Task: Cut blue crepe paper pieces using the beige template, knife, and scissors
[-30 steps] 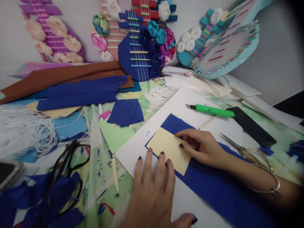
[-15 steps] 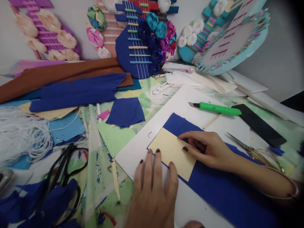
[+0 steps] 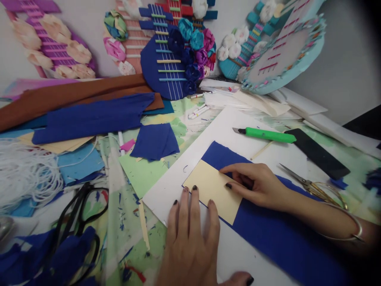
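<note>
A cream rectangle of paper (image 3: 208, 180) lies on a long strip of blue crepe paper (image 3: 276, 234), both over a white board (image 3: 178, 163). My left hand (image 3: 192, 238) rests flat with its fingers spread, the tips at the cream paper's near edge. My right hand (image 3: 256, 184) touches the top of the cream paper with forefinger and thumb, which stay apart; its other fingers curl underneath. Beyond it lies a green utility knife (image 3: 268, 135) with its blade out. Gold-handled scissors (image 3: 312, 184) lie by the right forearm.
Blue cut squares (image 3: 154, 141) and a green sheet (image 3: 144, 171) lie left of the board. Black-handled scissors (image 3: 80, 210) and white cord (image 3: 29, 171) sit farther left. A black phone (image 3: 318, 153) lies at right. Decorated paper guitars, one blue (image 3: 154, 59), lean along the back.
The whole view has shifted slightly, so things appear a little farther left. My left thumb shows more at the bottom. Both hands keep their places on the papers.
</note>
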`<state>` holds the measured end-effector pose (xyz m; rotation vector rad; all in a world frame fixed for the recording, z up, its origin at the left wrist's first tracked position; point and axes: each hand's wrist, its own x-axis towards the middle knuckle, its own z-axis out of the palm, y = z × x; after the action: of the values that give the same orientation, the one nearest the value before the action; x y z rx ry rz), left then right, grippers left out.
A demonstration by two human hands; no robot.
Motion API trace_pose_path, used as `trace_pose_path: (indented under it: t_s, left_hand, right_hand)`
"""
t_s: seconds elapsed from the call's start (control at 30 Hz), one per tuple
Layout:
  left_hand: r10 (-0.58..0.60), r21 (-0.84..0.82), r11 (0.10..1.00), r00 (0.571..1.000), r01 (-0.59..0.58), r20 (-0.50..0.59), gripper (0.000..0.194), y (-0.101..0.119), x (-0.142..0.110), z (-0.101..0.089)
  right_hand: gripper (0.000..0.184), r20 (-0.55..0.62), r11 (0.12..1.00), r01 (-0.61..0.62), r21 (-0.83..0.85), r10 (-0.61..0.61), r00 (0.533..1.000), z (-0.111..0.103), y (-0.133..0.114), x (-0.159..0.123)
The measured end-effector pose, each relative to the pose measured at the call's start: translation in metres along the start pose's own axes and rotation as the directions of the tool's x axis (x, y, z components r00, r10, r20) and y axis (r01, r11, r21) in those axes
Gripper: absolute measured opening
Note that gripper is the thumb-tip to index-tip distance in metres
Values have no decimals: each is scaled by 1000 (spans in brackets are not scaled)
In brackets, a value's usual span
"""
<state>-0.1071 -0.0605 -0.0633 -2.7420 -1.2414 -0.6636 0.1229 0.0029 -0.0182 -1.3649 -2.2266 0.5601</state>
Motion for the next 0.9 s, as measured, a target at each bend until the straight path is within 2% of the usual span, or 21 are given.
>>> trace_pose_path:
  t_s: [0.4, 0.63, 0.83, 0.9]
  left_hand:
    - [0, -2, 1000, 1000, -1, -17, 99, 2, -1, 0]
    - [0, 12, 1000, 1000, 0, 21, 97, 2, 0, -2]
    - [78, 43, 996, 996, -80, 39, 99, -4, 0, -4]
    - [67, 37, 997, 997, -69, 43, 100, -3, 1, -4]
  right_hand:
    - [25, 12, 1000, -2, 4, 2, 1000, 2, 1, 0]
    - [26, 24, 1000, -1, 12, 1, 1000, 2, 2, 0]
    - [26, 24, 1000, -6, 18, 5, 1000, 1, 2, 0]
    - [26, 23, 1000, -3, 22, 3, 1000, 1, 2, 1]
